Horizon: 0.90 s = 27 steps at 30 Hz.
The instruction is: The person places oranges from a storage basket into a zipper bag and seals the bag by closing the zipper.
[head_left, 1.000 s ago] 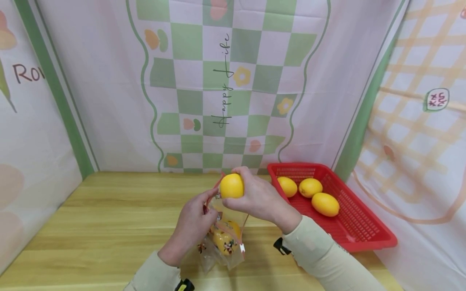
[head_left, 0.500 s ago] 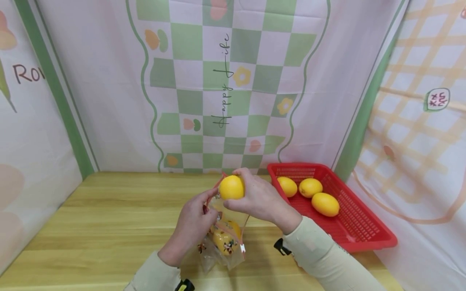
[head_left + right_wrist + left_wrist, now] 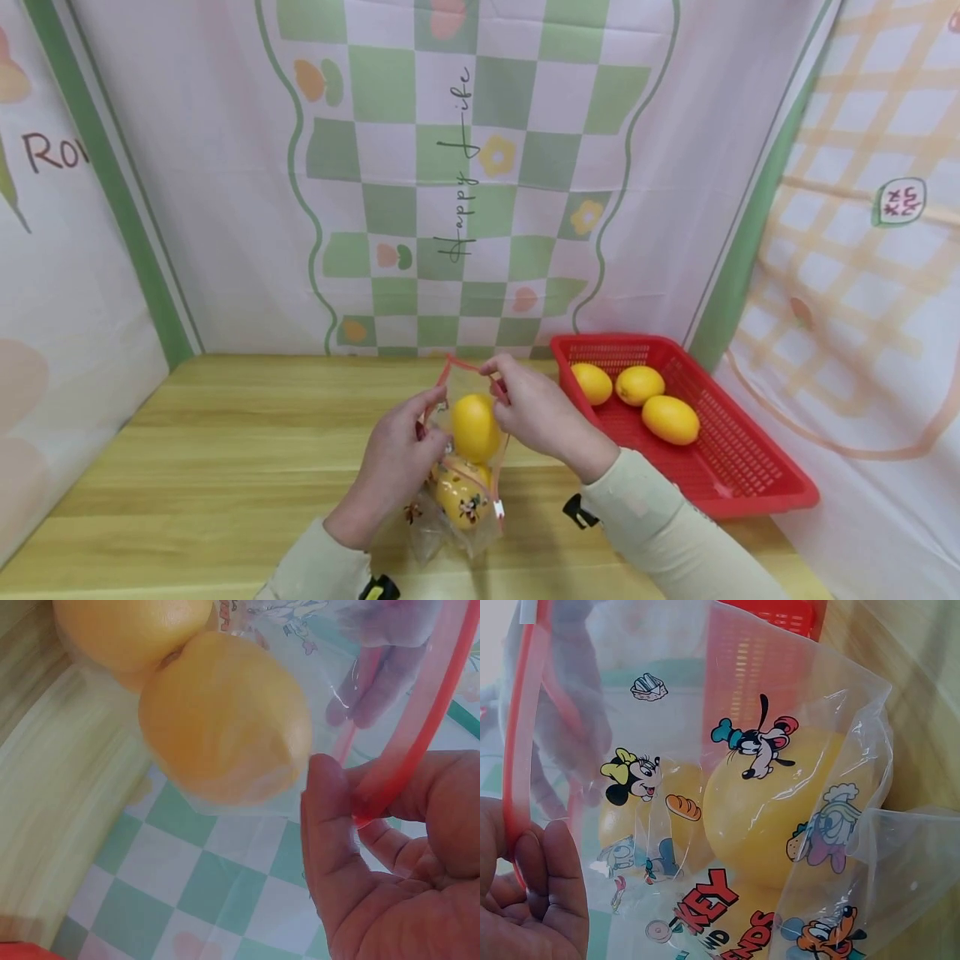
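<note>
A clear zip bag (image 3: pixel 461 492) printed with cartoon figures stands on the wooden table (image 3: pixel 225 467), its red rim held open between both hands. My left hand (image 3: pixel 397 454) pinches the rim on the left; the thumb (image 3: pixel 555 877) presses the red strip. My right hand (image 3: pixel 536 412) pinches the rim on the right (image 3: pixel 390 791). A yellow lemon (image 3: pixel 475 427) sits inside the bag's upper part above other lemons (image 3: pixel 459 498). Through the plastic the lemons (image 3: pixel 769 806) show large and yellow (image 3: pixel 225 716).
A red plastic basket (image 3: pixel 720 475) stands at the right of the table with three lemons (image 3: pixel 637 386) in it. Patterned cloth walls close off the back and both sides. Bare wood lies to the left.
The lemon my right hand held above the bag's mouth has dropped into the bag. That hand now pinches the bag's rim instead.
</note>
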Motion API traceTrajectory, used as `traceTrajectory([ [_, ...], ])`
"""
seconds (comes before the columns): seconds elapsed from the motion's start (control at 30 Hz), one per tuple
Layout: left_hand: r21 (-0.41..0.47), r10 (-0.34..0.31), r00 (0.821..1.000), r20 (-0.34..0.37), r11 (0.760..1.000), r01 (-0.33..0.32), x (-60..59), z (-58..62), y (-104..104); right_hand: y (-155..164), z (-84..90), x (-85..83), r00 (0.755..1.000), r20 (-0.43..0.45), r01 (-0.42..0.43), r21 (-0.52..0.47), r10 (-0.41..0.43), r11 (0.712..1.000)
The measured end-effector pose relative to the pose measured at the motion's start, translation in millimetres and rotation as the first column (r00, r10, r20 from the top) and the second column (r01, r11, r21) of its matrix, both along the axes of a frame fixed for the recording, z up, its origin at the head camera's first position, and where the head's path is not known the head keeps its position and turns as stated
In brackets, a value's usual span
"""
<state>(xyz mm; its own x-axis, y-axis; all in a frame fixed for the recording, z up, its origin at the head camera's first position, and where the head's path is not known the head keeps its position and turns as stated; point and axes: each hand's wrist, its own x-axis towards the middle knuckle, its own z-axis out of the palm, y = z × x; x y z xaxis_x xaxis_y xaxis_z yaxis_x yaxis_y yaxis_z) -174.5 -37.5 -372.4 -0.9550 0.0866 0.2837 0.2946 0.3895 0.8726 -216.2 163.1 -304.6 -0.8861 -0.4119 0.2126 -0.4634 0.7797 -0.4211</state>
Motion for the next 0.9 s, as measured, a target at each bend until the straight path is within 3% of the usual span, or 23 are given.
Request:
traceTrajectory([
  [0.3,-0.011,0.023,1.000,-0.007,1.000,-0.023,0.7,6.5,-1,1,4.7,1.1,0.995,0.095,0.047,-0.096,-0.037,0.994],
  [0.53,-0.007,0.024,0.999,-0.045,1.000,-0.025,0.4,11.8,-2,3,11.6,3.0,0.994,0.100,0.056,-0.115,-0.045,0.992],
  [0.9,0.052,0.005,0.999,-0.048,0.999,-0.002,2.7,29.5,-5,4,30.5,6.6,0.992,0.113,0.073,-0.163,-0.055,0.984],
])
